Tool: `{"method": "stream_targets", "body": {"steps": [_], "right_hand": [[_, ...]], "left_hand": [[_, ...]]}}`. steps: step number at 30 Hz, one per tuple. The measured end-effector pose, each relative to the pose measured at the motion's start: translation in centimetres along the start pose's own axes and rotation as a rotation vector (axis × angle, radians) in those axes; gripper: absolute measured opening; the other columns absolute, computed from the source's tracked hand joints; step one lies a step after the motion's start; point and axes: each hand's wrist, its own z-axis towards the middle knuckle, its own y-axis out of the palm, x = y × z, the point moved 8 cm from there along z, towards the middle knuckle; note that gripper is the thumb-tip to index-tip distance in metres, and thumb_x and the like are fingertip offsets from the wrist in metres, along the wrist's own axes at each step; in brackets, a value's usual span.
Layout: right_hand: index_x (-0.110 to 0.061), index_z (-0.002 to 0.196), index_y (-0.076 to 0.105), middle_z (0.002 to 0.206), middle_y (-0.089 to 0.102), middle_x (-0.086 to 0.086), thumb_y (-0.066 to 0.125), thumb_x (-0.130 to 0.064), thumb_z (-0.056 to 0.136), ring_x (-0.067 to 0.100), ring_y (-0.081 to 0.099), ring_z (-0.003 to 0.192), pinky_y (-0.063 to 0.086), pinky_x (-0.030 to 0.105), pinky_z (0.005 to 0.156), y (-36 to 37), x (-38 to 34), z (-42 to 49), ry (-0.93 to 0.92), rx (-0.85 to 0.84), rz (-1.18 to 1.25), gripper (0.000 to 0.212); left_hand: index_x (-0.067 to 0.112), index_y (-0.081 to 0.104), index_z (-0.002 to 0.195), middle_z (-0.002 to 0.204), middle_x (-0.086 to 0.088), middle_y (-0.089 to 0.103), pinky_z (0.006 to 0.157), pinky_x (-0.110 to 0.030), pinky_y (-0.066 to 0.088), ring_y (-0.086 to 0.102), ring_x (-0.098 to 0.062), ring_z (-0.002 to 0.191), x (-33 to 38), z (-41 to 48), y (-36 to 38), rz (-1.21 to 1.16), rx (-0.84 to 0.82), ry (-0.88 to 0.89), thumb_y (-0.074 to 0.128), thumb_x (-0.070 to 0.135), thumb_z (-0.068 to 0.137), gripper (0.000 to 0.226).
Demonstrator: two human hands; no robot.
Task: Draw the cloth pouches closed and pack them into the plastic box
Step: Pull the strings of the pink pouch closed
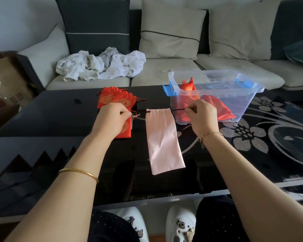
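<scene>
Pink pouch [163, 137], limp and slippery: my right fingers [191, 111] pinch its black drawstring [178, 110] at 3 o'clock, left fingers [127, 114] a cord [133, 115] at 9.

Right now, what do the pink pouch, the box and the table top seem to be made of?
Pink pouch: likely satin-like cloth; smooth, soft sheen, gentle creases.
Box: clear plastic, glossy; red pouches show through its wall.
Table top: probably black glass; it mirrors the light and carries a silvery flower pattern.
</scene>
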Motion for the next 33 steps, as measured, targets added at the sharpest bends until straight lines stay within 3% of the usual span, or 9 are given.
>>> {"method": "stream_targets", "body": {"steps": [5,9,12,14,16,19,21,27,33], "right_hand": [[-0.006,0.061,0.051,0.072,0.054,0.012,0.049,-0.008,0.092,0.024,0.052,0.065,0.048,0.036,0.063,0.2,3.7,0.8,0.259,-0.057,0.090,0.031],[-0.007,0.059,0.051,0.058,0.049,0.008,0.048,-0.003,0.089,0.018,0.046,0.045,0.047,0.027,0.047,2.9,5.3,-0.9,0.608,-0.131,0.548,0.031],[-0.002,0.072,0.052,0.049,0.050,0.006,0.044,0.002,0.091,0.012,0.046,0.033,0.041,0.017,0.035,4.8,4.1,-2.3,0.813,-0.174,0.979,0.020],[-0.001,0.074,0.048,0.048,0.056,0.007,0.039,-0.001,0.096,0.011,0.054,0.032,0.049,0.021,0.037,5.1,2.6,-2.6,0.865,-0.178,1.213,0.024],[0.000,0.076,0.048,0.065,0.061,0.012,0.037,-0.005,0.099,0.015,0.064,0.042,0.056,0.025,0.046,4.8,1.2,-2.5,0.846,-0.191,1.337,0.026],[0.001,0.086,0.051,0.083,0.061,0.017,0.037,-0.009,0.100,0.020,0.070,0.054,0.055,0.026,0.048,4.1,-0.7,-1.8,0.746,-0.217,1.390,0.022],[0.001,0.099,0.052,0.081,0.061,0.016,0.038,-0.011,0.100,0.018,0.069,0.054,0.055,0.025,0.048,3.5,-1.6,-1.3,0.644,-0.211,1.334,0.018],[-0.005,0.090,0.051,0.069,0.064,0.006,0.045,-0.010,0.096,0.011,0.066,0.052,0.052,0.021,0.048,1.4,-4.8,-0.8,0.278,-0.173,0.978,0.010],[-0.005,0.088,0.055,0.065,0.064,0.006,0.047,-0.009,0.095,0.009,0.063,0.047,0.051,0.020,0.047,1.0,-4.5,-0.6,0.278,-0.154,0.914,0.010]], "left_hand": [[0.012,0.059,0.080,0.095,-0.008,0.065,0.073,-0.040,0.047,0.058,-0.020,0.083,-2.9,0.2,-0.8,-0.168,0.081,-0.299,0.040,0.015,0.095,0.024],[0.016,0.041,0.066,0.093,-0.007,0.071,0.094,-0.034,0.047,0.067,-0.019,0.099,-0.2,0.4,1.3,-1.270,0.051,-0.457,0.034,0.007,0.089,0.025],[0.014,0.036,0.066,0.059,-0.004,0.052,0.085,-0.040,0.053,0.061,-0.018,0.060,2.5,0.7,1.7,-1.733,-0.002,-0.382,0.033,0.008,0.093,0.028],[0.012,0.039,0.066,0.056,-0.002,0.040,0.060,-0.032,0.055,0.040,-0.013,0.046,3.7,0.7,1.9,-1.626,-0.061,-0.326,0.036,0.007,0.094,0.029],[0.008,0.048,0.066,0.061,-0.005,0.042,0.045,-0.023,0.041,0.037,-0.010,0.046,4.8,0.3,2.4,-1.269,-0.170,-0.225,0.044,0.005,0.092,0.026],[0.004,0.064,0.092,0.060,0.000,0.054,0.050,-0.019,0.037,0.045,-0.004,0.047,5.9,-0.8,3.7,-0.910,-0.348,-0.139,0.058,0.006,0.089,0.007],[0.006,0.065,0.103,0.060,0.002,0.059,0.054,-0.019,0.038,0.047,-0.001,0.045,5.9,-1.0,4.1,-0.821,-0.387,-0.118,0.060,0.005,0.089,0.015],[0.015,0.068,0.086,0.072,0.002,0.063,0.061,-0.022,0.044,0.056,-0.007,0.064,5.5,-0.4,4.1,-0.589,-0.287,-0.074,0.068,0.017,0.085,0.002],[0.011,0.066,0.088,0.073,-0.001,0.062,0.056,-0.020,0.040,0.055,-0.008,0.062,4.9,-0.2,4.7,-0.610,-0.304,-0.099,0.070,0.018,0.083,0.009]]}}
